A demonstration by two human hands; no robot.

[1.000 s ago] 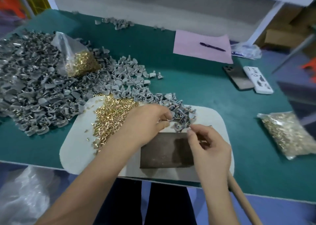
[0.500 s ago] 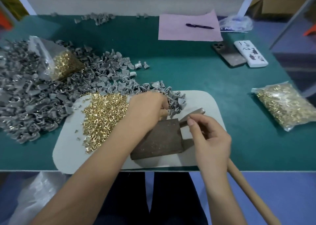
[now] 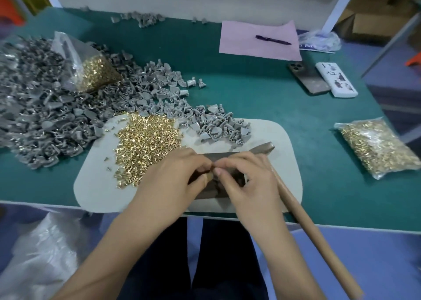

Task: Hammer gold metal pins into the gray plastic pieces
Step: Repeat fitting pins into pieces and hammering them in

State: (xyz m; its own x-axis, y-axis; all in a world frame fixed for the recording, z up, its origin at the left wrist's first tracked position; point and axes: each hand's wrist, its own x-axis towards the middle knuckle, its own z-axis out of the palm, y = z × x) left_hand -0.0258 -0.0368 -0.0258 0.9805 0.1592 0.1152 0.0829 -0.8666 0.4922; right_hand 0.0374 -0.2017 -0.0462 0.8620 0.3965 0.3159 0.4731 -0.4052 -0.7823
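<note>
Over the dark metal block point(image 3: 218, 157), the left hand point(image 3: 173, 176) and right hand point(image 3: 248, 176) meet fingertip to fingertip, both curled and pinching a small part too hidden to identify. The hammer point(image 3: 296, 211) lies tucked under the right hand, with loose gold pins point(image 3: 145, 140) and gray plastic pieces point(image 3: 218, 124) heaped just beyond on the pale mat point(image 3: 95, 186).

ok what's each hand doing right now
left hand: fingers pinched on something small, too hidden to name
right hand: fingertips pinched at the same spot; hammer handle under it
</note>
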